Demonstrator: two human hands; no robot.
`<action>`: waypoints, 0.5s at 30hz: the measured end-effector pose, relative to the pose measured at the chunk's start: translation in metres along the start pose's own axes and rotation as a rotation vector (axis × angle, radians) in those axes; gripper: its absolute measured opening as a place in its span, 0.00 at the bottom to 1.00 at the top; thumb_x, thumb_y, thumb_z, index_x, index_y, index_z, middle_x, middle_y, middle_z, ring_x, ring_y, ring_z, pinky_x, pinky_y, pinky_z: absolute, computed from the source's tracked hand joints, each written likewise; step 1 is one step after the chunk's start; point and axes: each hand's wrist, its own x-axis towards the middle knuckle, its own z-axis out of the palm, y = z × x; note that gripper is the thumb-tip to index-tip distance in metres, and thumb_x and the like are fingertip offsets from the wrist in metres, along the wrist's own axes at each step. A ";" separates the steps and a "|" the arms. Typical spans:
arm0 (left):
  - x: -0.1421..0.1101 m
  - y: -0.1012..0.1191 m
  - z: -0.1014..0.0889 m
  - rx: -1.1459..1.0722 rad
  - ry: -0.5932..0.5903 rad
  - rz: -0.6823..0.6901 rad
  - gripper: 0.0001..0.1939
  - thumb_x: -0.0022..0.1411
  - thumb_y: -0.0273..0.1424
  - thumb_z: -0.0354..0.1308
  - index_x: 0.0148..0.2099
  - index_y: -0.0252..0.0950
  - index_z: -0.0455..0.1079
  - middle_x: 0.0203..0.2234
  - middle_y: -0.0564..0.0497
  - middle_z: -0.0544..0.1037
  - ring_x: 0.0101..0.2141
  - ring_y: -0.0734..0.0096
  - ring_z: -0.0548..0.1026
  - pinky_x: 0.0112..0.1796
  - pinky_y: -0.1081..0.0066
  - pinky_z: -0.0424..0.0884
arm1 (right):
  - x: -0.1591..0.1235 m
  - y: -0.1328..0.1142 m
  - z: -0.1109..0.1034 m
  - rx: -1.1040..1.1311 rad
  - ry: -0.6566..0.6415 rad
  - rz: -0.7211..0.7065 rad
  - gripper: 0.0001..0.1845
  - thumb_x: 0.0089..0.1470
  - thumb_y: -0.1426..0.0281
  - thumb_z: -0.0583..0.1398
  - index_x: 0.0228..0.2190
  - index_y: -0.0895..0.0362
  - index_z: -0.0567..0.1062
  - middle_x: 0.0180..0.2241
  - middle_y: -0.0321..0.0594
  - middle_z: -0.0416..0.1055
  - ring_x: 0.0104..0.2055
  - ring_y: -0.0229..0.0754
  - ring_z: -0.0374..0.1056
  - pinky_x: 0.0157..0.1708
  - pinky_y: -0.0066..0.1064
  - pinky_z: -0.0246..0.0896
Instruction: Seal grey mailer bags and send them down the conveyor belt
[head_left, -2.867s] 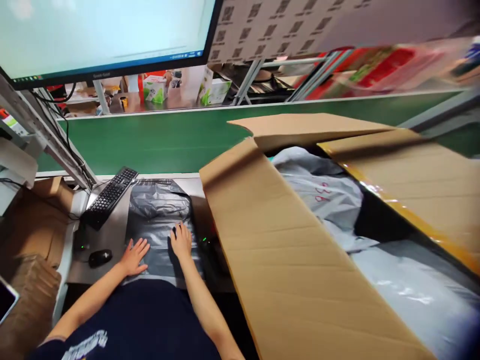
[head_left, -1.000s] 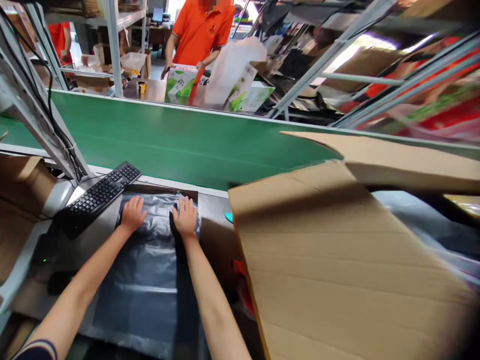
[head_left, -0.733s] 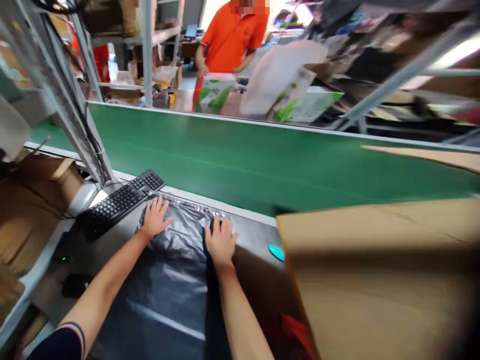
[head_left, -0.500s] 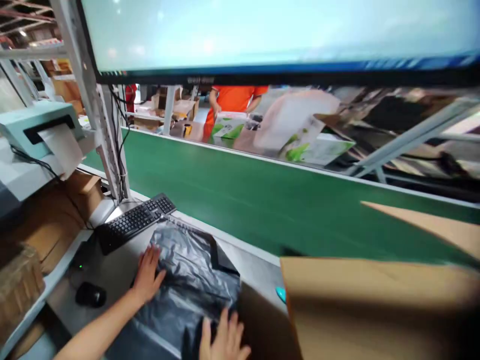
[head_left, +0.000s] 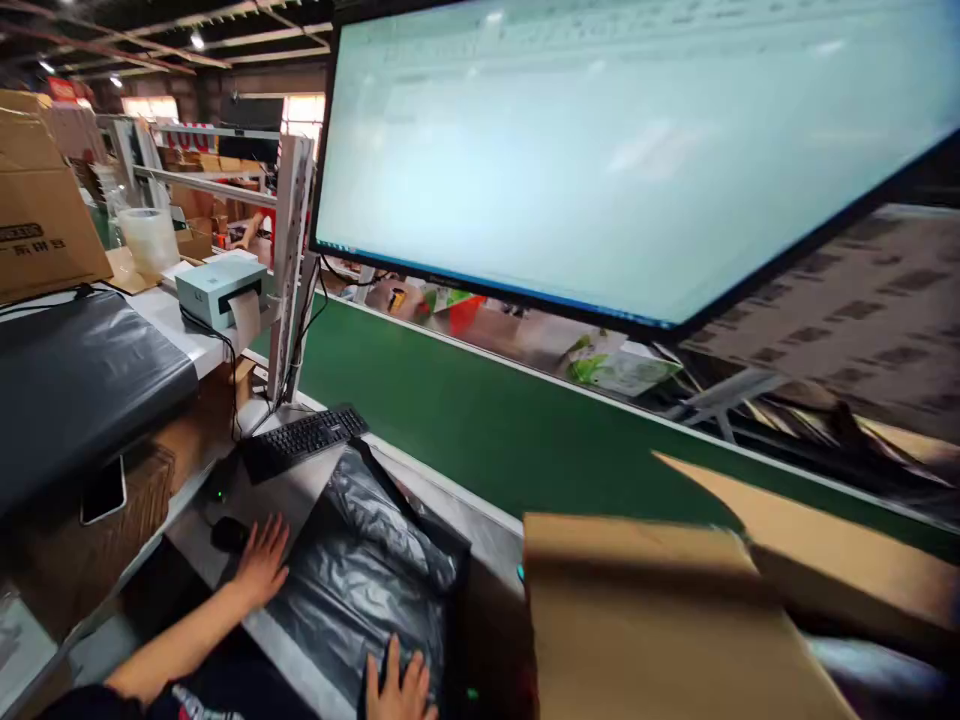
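A black plastic mailer bag (head_left: 367, 570) lies flat on the grey desk in the head view. My left hand (head_left: 261, 562) is at the bag's left edge, fingers spread, close to the black mouse (head_left: 229, 535). Whether it touches the bag I cannot tell. On the near right part of the bag rests my right hand (head_left: 399, 688), its fingers apart and its lower part cut off by the frame. Neither hand grips anything. Beyond the bag sits a black keyboard (head_left: 307, 440).
An open cardboard box (head_left: 637, 620) stands to the right. Behind the desk runs a green conveyor belt (head_left: 465, 400), under a large monitor (head_left: 600, 150). At left are a label printer (head_left: 221, 285), a tape roll (head_left: 150, 240), black plastic sheeting (head_left: 82, 380) and a phone (head_left: 105, 492).
My left hand has slid off the bag's middle toward the mouse. My right hand stays on the bag's near part. The view has swung left and up, showing more of the left shelf.
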 end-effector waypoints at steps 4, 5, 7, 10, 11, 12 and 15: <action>0.032 -0.003 -0.014 0.019 0.047 0.040 0.39 0.70 0.34 0.53 0.79 0.37 0.50 0.77 0.39 0.48 0.76 0.47 0.48 0.72 0.40 0.51 | -0.009 -0.004 0.012 -0.103 -0.097 0.090 0.38 0.68 0.52 0.46 0.69 0.60 0.67 0.74 0.65 0.52 0.76 0.68 0.51 0.69 0.69 0.52; 0.036 -0.001 -0.010 0.013 0.034 0.071 0.39 0.70 0.34 0.53 0.79 0.37 0.49 0.77 0.39 0.47 0.76 0.47 0.47 0.72 0.40 0.52 | -0.009 -0.002 0.016 -0.114 -0.115 0.098 0.38 0.68 0.52 0.47 0.70 0.58 0.65 0.75 0.63 0.51 0.77 0.67 0.50 0.69 0.68 0.51; 0.039 0.004 0.004 0.003 -0.030 0.168 0.40 0.70 0.37 0.54 0.79 0.37 0.47 0.78 0.40 0.45 0.76 0.48 0.46 0.72 0.41 0.53 | -0.008 0.002 0.023 -0.127 -0.128 0.107 0.38 0.68 0.52 0.47 0.71 0.56 0.64 0.75 0.60 0.50 0.77 0.66 0.49 0.70 0.67 0.50; 0.038 0.011 0.027 0.019 -0.181 0.346 0.42 0.70 0.40 0.55 0.80 0.40 0.45 0.78 0.43 0.43 0.77 0.51 0.44 0.73 0.42 0.50 | -0.002 -0.003 0.022 -0.125 -0.118 0.127 0.38 0.68 0.52 0.48 0.72 0.57 0.62 0.76 0.60 0.50 0.77 0.66 0.48 0.71 0.66 0.49; 0.037 0.012 0.033 0.034 -0.225 0.400 0.41 0.71 0.40 0.54 0.80 0.40 0.45 0.78 0.43 0.44 0.77 0.52 0.44 0.73 0.42 0.49 | 0.003 -0.009 0.016 -0.114 -0.117 0.122 0.38 0.69 0.53 0.48 0.72 0.58 0.62 0.76 0.59 0.50 0.78 0.65 0.47 0.71 0.65 0.48; 0.036 0.012 0.037 0.054 -0.259 0.445 0.41 0.71 0.40 0.54 0.80 0.40 0.45 0.78 0.43 0.45 0.77 0.52 0.44 0.73 0.41 0.48 | 0.009 -0.017 0.009 -0.099 -0.125 0.112 0.37 0.69 0.54 0.48 0.72 0.58 0.61 0.76 0.58 0.50 0.78 0.64 0.47 0.72 0.63 0.47; 0.036 0.008 0.047 0.117 -0.278 0.526 0.39 0.72 0.39 0.54 0.79 0.39 0.49 0.77 0.41 0.48 0.77 0.49 0.47 0.73 0.40 0.48 | 0.048 -0.038 -0.014 -0.045 -0.191 0.058 0.35 0.71 0.56 0.48 0.73 0.56 0.59 0.77 0.53 0.49 0.79 0.59 0.45 0.74 0.57 0.46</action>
